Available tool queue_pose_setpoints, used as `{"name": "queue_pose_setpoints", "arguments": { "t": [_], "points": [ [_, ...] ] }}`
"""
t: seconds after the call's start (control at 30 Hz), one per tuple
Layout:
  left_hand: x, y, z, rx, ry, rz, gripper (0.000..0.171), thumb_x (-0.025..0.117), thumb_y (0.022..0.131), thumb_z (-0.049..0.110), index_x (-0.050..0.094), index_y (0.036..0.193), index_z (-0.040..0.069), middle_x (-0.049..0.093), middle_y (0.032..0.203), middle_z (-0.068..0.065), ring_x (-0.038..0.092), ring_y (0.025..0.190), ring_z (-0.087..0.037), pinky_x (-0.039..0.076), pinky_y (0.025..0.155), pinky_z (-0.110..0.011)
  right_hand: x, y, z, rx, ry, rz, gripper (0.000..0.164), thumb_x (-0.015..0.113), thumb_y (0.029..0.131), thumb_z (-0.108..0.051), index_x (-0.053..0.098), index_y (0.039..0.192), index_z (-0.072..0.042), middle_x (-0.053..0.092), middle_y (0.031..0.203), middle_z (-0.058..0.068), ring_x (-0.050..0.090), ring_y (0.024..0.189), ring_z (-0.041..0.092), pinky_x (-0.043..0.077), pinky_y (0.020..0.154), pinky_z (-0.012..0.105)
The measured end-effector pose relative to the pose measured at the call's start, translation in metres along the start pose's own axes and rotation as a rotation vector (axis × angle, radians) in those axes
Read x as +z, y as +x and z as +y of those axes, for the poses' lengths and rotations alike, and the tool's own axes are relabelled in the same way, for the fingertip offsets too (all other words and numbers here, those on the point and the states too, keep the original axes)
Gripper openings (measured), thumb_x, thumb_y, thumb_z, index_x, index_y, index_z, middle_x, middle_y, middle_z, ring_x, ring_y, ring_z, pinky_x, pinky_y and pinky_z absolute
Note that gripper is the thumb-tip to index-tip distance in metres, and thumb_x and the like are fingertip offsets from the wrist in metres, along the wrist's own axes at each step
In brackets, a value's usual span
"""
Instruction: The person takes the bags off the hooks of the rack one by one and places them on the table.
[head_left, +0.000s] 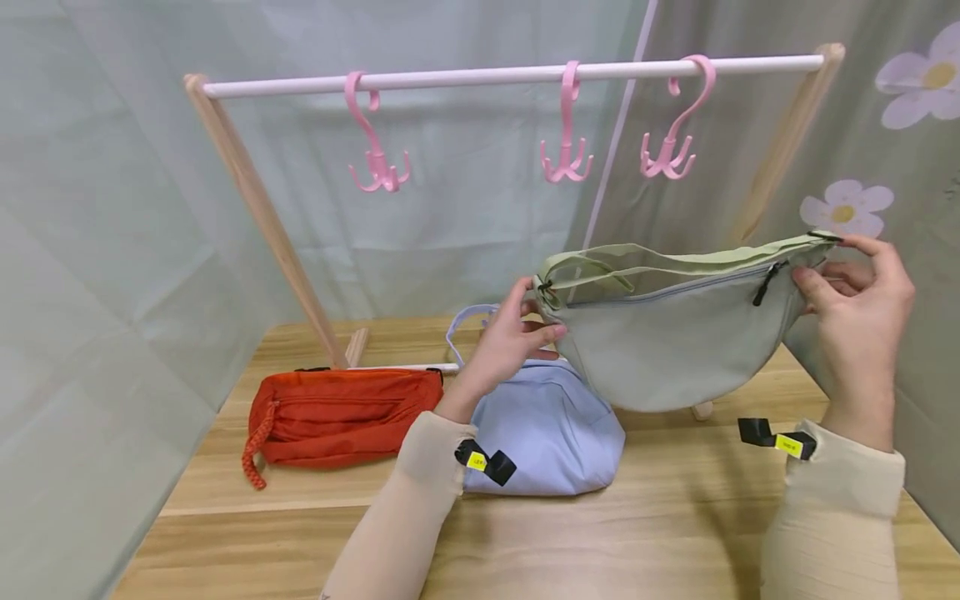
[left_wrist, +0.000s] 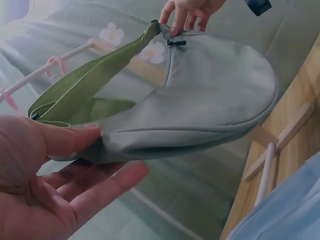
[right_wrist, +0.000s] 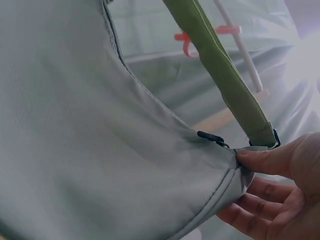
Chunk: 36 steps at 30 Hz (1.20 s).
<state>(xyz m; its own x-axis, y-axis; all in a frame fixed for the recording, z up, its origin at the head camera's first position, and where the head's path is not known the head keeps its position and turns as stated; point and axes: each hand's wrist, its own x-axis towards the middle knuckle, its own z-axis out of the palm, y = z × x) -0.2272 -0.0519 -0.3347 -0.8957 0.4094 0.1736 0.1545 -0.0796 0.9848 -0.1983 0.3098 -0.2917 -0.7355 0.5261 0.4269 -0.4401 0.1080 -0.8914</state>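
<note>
A grey-green crescent-shaped shoulder bag point(head_left: 675, 342) hangs in the air between both hands, its green strap point(head_left: 667, 260) lying along the top. My left hand point(head_left: 510, 342) pinches the bag's left end, thumb on the front face and fingers behind. At the other end, my right hand point(head_left: 862, 292) grips the corner beside the black zipper pull point(head_left: 767, 283); in the right wrist view the thumb point(right_wrist: 265, 159) presses near the strap buckle. Three pink hooks, a left one point(head_left: 378, 167), a middle one point(head_left: 566, 158) and a right one point(head_left: 669, 157), hang from the white rail above.
A wooden-legged rack with a white rail point(head_left: 465, 79) stands at the back of the wooden table point(head_left: 315, 533). On the table lie a red bag point(head_left: 337, 421) with a braided cord and a light blue bag point(head_left: 547, 433), partly behind the left arm. Curtains surround the table.
</note>
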Motion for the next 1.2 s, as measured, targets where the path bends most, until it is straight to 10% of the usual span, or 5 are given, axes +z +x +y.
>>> {"name": "queue_pose_setpoints", "arguments": {
  "t": [0.4,0.8,1.0,1.2],
  "points": [
    [0.028,-0.004,-0.016,0.039,-0.007,0.019,0.056,0.066,0.098,-0.007,0.041,0.145,0.007,0.059,0.122,-0.022,0.065,0.095,-0.023,0.062,0.079,-0.055,-0.023,-0.002,0.011,0.124,0.082,0.020,0.045,0.071,0.084,0.021,0.068,0.115,-0.012,0.072,0.073,-0.002,0.068,0.060,0.006,0.050,0.048,0.013],
    [0.062,-0.005,-0.047,0.004,-0.078,0.016,0.051,0.065,0.099,-0.005,0.043,0.144,0.006,0.060,0.122,-0.022,0.067,0.096,-0.022,0.064,0.076,-0.046,-0.055,0.000,0.012,0.168,-0.464,-0.071,0.047,0.066,0.098,0.002,0.055,0.127,-0.032,0.059,0.075,-0.032,0.059,0.053,-0.009,0.046,0.051,0.008],
    [0.078,-0.007,-0.055,0.003,-0.050,0.038,0.049,0.066,0.099,-0.003,0.045,0.142,0.005,0.063,0.118,-0.021,0.069,0.097,-0.024,0.064,0.075,-0.045,-0.065,0.003,0.014,0.227,-0.708,-0.165,0.060,0.064,0.103,-0.013,0.038,0.157,-0.005,0.045,0.076,-0.038,0.055,0.047,-0.002,0.048,0.050,0.013],
    [0.093,-0.008,-0.066,-0.011,-0.008,0.082,0.047,0.067,0.098,-0.003,0.047,0.140,0.006,0.065,0.109,-0.014,0.068,0.088,-0.018,0.064,0.072,-0.045,-0.078,0.008,0.023,0.274,-0.775,-0.268,0.066,0.061,0.104,-0.008,0.025,0.156,0.012,0.040,0.073,-0.041,0.060,0.047,0.003,0.053,0.048,0.021]
  ]
}}
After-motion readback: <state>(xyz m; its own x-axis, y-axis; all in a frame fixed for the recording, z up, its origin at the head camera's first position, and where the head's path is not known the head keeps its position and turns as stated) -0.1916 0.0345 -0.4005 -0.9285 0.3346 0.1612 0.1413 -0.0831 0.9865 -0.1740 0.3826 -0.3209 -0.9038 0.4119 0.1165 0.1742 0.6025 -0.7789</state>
